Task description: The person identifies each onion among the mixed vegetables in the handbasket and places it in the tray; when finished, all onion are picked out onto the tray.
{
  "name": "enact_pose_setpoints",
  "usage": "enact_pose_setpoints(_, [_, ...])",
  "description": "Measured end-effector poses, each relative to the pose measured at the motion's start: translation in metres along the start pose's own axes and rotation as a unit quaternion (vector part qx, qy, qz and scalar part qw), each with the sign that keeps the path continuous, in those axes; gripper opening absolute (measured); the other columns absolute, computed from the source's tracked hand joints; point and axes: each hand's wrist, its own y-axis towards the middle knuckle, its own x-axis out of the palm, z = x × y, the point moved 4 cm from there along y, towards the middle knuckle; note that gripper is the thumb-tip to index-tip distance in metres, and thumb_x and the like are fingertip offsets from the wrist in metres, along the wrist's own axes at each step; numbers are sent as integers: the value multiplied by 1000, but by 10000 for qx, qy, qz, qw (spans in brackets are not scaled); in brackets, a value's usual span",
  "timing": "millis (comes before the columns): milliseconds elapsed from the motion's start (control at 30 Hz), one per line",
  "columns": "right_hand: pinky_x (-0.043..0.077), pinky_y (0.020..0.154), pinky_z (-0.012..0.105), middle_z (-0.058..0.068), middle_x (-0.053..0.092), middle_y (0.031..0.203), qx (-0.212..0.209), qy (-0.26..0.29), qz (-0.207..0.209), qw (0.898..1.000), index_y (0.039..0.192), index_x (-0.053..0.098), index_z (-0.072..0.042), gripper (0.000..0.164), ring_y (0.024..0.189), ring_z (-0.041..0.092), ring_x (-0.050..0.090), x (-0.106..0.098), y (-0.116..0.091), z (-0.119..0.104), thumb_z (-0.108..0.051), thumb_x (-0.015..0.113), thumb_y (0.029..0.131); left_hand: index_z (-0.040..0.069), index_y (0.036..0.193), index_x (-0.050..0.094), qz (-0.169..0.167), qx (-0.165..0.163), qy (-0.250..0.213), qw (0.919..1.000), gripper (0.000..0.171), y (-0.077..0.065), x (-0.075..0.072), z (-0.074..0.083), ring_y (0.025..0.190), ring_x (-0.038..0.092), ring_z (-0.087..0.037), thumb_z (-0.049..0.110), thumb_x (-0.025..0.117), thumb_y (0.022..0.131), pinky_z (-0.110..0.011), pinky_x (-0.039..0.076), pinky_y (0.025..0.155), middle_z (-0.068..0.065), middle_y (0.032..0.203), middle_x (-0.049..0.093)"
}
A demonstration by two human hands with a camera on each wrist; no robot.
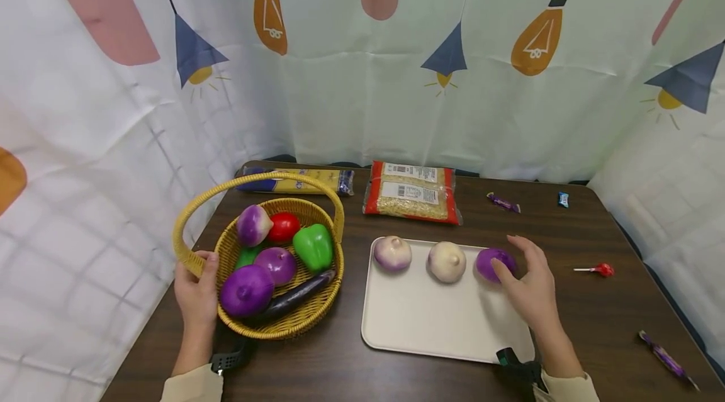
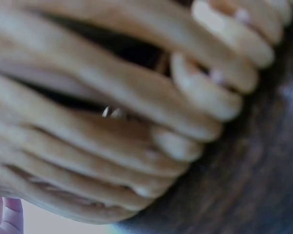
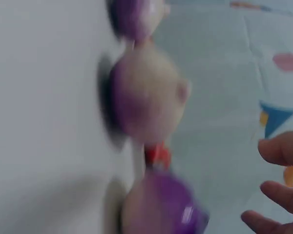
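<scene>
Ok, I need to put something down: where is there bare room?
Free: the tray at front left; table between the right hand and front purple candy; the strip between basket and tray. Crowded: the tray's back, with three round vegetables, and inside the basket.

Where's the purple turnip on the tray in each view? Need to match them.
Head: purple turnip on the tray, far right, by the right hand.
Left wrist: not in it.
Right wrist: bottom centre, cut off below.
Landmark, head and right wrist only: pale middle turnip, beside it.
</scene>
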Motion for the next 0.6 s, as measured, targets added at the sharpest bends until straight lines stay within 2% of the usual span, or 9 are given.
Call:
enact_pose_setpoints(133, [43, 96, 39, 12, 55, 134, -1057, 531, 217, 9927, 123, 62, -5, 44, 121, 29, 51, 29, -8, -48, -1, 76, 81, 5, 101, 61, 6, 28, -23, 10000, 10, 2, -1, 1, 68, 47, -9, 3, 63, 91, -17, 38, 61, 4, 81, 56])
enact_pose_setpoints(233, [46, 92, 29, 11, 60, 126, -1965, 1076, -127, 9745, 117, 65, -5, 41, 115, 23, 55, 65, -17, -83, 4, 76, 79, 4, 101, 61, 29, 57, 0, 10000, 10, 2, -2, 3, 70, 47, -9, 3, 63, 91, -16, 38, 63, 4, 82, 56])
enact_pose_setpoints(400, [50, 90, 33, 17, 62, 118, -2826, 2084, -1103, 9298, 115, 63, -1, 37, 111, 28, 58, 131, -34, -132, 9, 71, 80, 1, 103, 60, 101, 29, 119, 9999, 13, 1, -2, 3, 70, 47, -9, 5, 64, 91, -16, 38, 64, 5, 82, 57])
enact_pose_setpoints(500, [53, 86, 36, 17, 62, 116, -3107, 2535, -1498, 9037, 114, 62, -2, 35, 105, 29, 61, 163, -41, -156, 10, 68, 82, -2, 104, 59, 86, 9, 179, 9998, 15, -1, -2, 3, 70, 47, -9, 6, 64, 92, -17, 39, 64, 5, 82, 58])
enact_pose_setpoints(600, [55, 82, 34, 12, 61, 117, -3222, 2745, -1902, 8858, 117, 61, -5, 34, 102, 22, 63, 188, -51, -177, 7, 66, 85, -1, 103, 60, 64, 37, 265, 9996, 14, -2, -2, 4, 70, 47, -9, 5, 64, 92, -17, 39, 64, 6, 81, 58])
